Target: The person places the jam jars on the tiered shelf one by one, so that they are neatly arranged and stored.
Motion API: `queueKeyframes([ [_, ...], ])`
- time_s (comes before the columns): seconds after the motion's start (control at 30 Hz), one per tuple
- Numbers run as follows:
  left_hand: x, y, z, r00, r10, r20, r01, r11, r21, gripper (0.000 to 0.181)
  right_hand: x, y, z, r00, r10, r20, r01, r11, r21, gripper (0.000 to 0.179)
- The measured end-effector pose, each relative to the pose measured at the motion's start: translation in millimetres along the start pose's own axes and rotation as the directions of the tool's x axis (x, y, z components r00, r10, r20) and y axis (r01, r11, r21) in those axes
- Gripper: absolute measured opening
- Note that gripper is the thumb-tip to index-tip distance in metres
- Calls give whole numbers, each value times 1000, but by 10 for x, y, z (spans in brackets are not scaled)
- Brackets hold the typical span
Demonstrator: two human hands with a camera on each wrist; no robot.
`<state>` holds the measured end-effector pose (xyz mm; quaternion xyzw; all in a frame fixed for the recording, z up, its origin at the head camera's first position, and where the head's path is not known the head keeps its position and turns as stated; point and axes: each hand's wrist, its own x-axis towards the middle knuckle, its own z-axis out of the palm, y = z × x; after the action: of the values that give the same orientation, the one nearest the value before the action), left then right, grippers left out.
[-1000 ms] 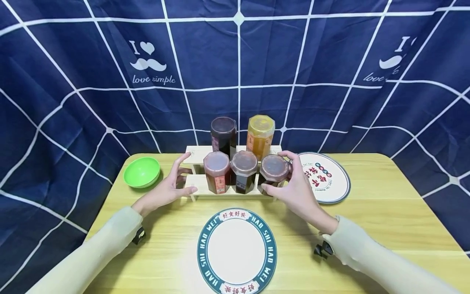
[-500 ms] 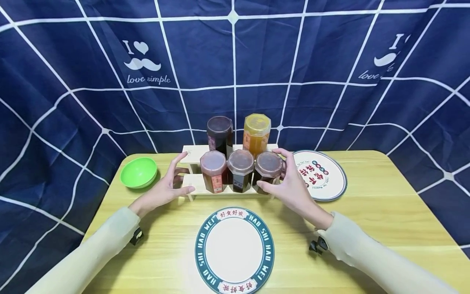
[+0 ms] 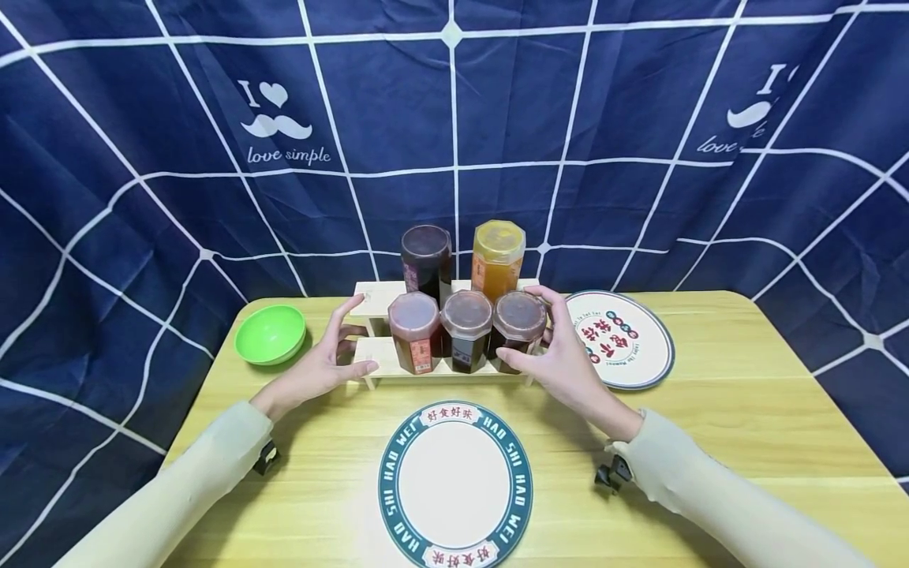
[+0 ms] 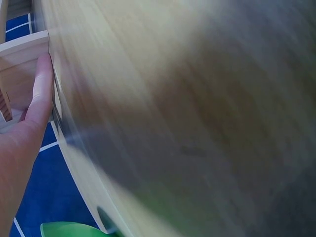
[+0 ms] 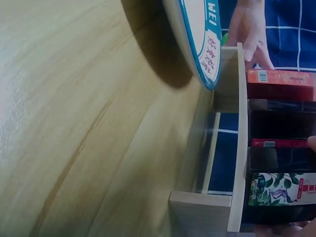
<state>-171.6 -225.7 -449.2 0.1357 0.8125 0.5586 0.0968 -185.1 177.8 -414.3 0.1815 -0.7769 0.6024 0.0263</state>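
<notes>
A two-step wooden rack [image 3: 376, 359] holds dark jars and one yellow jar [image 3: 499, 260], all eight-sided with clear lids. My right hand [image 3: 568, 375] grips the front right dark jar [image 3: 521, 315], thumb in front and fingers behind. That jar stands on the lower step beside the middle dark jar [image 3: 466, 331]. In the right wrist view its flowered label [image 5: 279, 189] shows. At the rack's left end, my left hand [image 3: 323, 363] holds the wood, with thumb at the lower step and index finger at the upper one. A finger [image 4: 43, 89] lies along the wood in the left wrist view.
A reddish-brown jar [image 3: 414, 331] stands front left and a tall dark jar [image 3: 426, 256] behind it. A green bowl [image 3: 270, 335] is at left. One plate [image 3: 454, 485] lies in front, another plate [image 3: 628, 347] at right. A blue cloth [image 3: 398, 102] hangs behind.
My right hand has shifted the front right jar slightly left, closer against the middle jar. The left hand stays at the rack. The head view has shifted a little.
</notes>
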Motion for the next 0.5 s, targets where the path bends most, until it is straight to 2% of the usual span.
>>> queueKeyframes([
  [0.23, -9, 11, -6, 1000, -4, -4, 4, 1000, 8, 108, 7, -1, -19, 998, -28, -55, 18, 983, -185, 97],
  [0.5, -33, 13, -20, 1000, 7, -10, -6, 999, 54, 108, 27, 4, -30, 999, -27, -17, 23, 983, -184, 102],
])
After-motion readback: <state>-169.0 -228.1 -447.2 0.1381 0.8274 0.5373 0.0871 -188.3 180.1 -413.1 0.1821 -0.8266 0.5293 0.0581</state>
